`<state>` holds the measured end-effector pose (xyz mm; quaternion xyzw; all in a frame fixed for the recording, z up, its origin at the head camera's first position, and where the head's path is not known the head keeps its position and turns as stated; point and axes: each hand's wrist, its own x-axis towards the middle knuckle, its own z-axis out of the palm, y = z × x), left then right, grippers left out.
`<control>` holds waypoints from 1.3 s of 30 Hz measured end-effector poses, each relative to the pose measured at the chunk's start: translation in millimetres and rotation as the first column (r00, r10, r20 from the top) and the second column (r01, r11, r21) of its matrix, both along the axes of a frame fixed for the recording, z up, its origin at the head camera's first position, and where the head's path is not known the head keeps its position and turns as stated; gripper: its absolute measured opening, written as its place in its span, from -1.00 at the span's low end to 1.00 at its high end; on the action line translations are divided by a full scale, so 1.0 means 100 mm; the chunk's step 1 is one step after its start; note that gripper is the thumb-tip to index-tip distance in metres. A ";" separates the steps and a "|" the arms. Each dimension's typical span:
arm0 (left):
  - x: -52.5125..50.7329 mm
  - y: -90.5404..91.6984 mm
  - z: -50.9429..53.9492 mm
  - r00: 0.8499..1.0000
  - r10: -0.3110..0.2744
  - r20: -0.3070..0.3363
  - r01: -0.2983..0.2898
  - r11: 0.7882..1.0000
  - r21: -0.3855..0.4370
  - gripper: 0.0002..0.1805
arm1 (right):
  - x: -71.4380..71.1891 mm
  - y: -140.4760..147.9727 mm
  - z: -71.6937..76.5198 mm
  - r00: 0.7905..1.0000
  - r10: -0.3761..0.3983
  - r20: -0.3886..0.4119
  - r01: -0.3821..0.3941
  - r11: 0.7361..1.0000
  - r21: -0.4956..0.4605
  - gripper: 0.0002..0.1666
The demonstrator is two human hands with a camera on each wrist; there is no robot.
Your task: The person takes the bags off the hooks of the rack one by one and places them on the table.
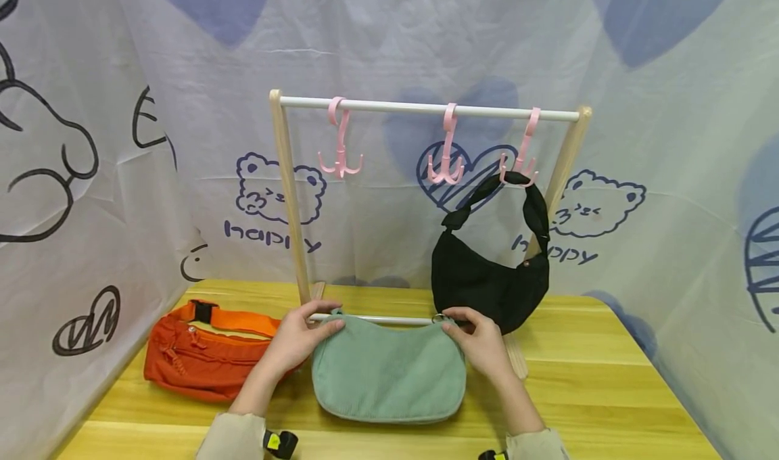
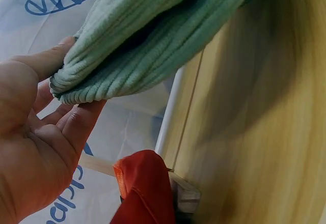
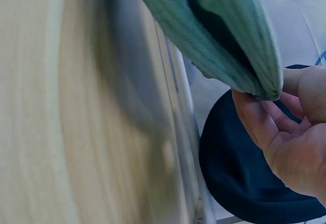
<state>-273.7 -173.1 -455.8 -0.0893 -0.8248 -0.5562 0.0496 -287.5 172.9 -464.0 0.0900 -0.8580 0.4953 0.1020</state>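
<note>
A green ribbed bag point(image 1: 389, 372) is held up above the wooden table, in front of the rack's lower bar. My left hand point(image 1: 304, 335) pinches its upper left corner and my right hand point(image 1: 481, 341) its upper right corner, near a small metal ring. In the left wrist view, the thumb and fingers of the left hand point(image 2: 46, 132) grip the end of the green bag point(image 2: 137, 46). The right wrist view shows the right hand point(image 3: 295, 127) gripping the other end of the green bag point(image 3: 219, 35), with the black bag point(image 3: 244, 163) behind it.
Three pink hooks hang from the rack's top bar point(image 1: 395, 106); the left hook point(image 1: 341, 155) and middle hook point(image 1: 446, 162) are bare. A black bag point(image 1: 487, 284) hangs from the right hook point(image 1: 526, 149). An orange-red waist bag point(image 1: 207, 362) lies on the table point(image 1: 596, 379) at the left.
</note>
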 end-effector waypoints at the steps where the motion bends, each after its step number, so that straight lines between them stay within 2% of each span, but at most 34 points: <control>1: -0.01 0.00 -0.01 1.000 0.001 -0.001 -0.001 1.000 -0.004 -0.59 | 0.00 0.00 0.00 1.000 0.004 0.005 -0.004 1.000 -0.002 -0.74; 6: -0.04 -0.01 -0.05 1.000 0.001 0.006 -0.001 1.000 -0.003 -0.55 | -0.02 -0.01 -0.03 1.000 0.020 0.009 -0.019 1.000 -0.017 -0.73; 15: -0.05 0.01 -0.09 0.999 -0.042 -0.001 0.042 0.999 -0.009 -0.50 | -0.02 0.00 -0.06 0.999 0.024 0.022 -0.022 0.998 -0.064 -0.72; 24: -0.04 0.00 -0.13 0.999 -0.035 0.034 0.035 0.999 -0.008 -0.51 | -0.04 0.01 -0.11 0.989 0.063 0.136 -0.047 0.992 -0.118 -0.63; 30: -0.06 -0.01 -0.19 0.998 -0.022 0.053 0.024 0.999 -0.044 -0.53 | -0.04 0.04 -0.14 0.978 0.114 0.175 -0.097 0.990 -0.102 -0.55; 35: -0.06 -0.02 -0.24 0.997 -0.020 0.068 0.025 0.997 -0.071 -0.55 | -0.01 0.05 -0.15 0.974 0.150 0.171 -0.141 0.988 -0.065 -0.57; 39: -0.06 -0.01 -0.27 0.998 -0.026 0.054 0.033 0.992 -0.119 -0.55 | -0.01 0.07 -0.16 0.971 0.179 0.161 -0.172 0.984 -0.054 -0.58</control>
